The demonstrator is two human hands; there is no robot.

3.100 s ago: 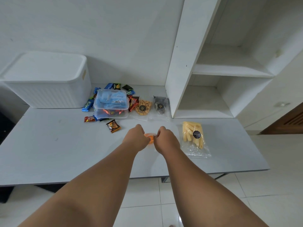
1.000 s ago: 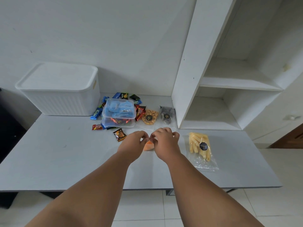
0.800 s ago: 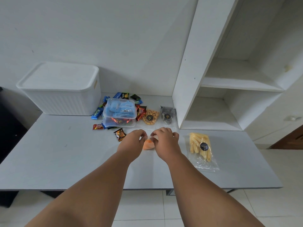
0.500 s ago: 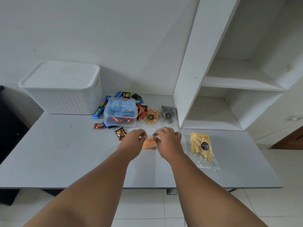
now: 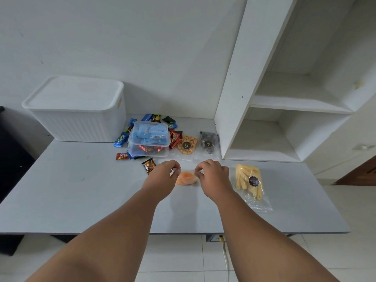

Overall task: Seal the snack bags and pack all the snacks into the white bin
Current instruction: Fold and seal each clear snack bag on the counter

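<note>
Table (image 5: 61, 190) grey, agst wall (image 5: 142, 47); white bin (image 5: 77, 123) back-left, shelves (image 5: 284, 102) rt.

Blue wrapper (image 5: 120, 139) beside the white bin (image 5: 77, 123) showing "Kalpa" in white letters, second blue wrapper (image 5: 172, 125) behind the clear container (image 5: 150, 135) showing probably the same word, cut off, round black sticker (image 5: 253, 181) on the yellow-stick bag (image 5: 242, 176) being too small to read.

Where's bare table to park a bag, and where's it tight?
Free: table's left half, from the bin to the near edge; the near strip between the forearms; the right end past the yellow bag. Tight: the back middle between bin and shelf, with tub, candies, nut bag, dark bag. Left hand and right hand pinch the orange bag.
</note>
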